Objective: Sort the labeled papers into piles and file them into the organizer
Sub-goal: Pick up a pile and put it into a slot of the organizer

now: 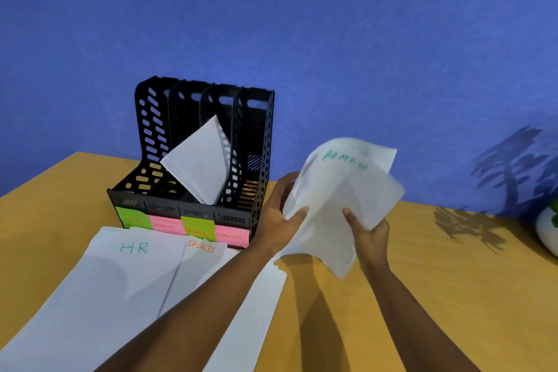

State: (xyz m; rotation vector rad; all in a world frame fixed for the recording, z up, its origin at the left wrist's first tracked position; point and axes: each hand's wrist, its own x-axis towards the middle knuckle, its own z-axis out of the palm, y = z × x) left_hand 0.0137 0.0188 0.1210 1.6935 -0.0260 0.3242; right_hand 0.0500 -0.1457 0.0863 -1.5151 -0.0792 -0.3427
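Both hands are up off the surface (453, 296), gripping one blurred sheaf (338, 199) to the right of the organizer (256, 142). The left hand (279, 220) pinches its left edge, thumb on the front, fingers hidden behind the paper. The right hand (370, 232) clamps the lower edge, thumb up front, the rest out of sight. Green lettering near the sheaf's top is smeared, probably ADMIN, hard to be sure. A stack (199, 163) leans tilted in the organizer's third slot; the slot tabs read HR, SPORTS, a partly covered third label, and ADMIN. On the surface lie the HR pile (99, 287) and the SPORTS pile (196, 269), side by side and overlapping. The left forearm crosses another pile (253, 311), hiding its label. A pot (548, 231) is cut off at the right edge.
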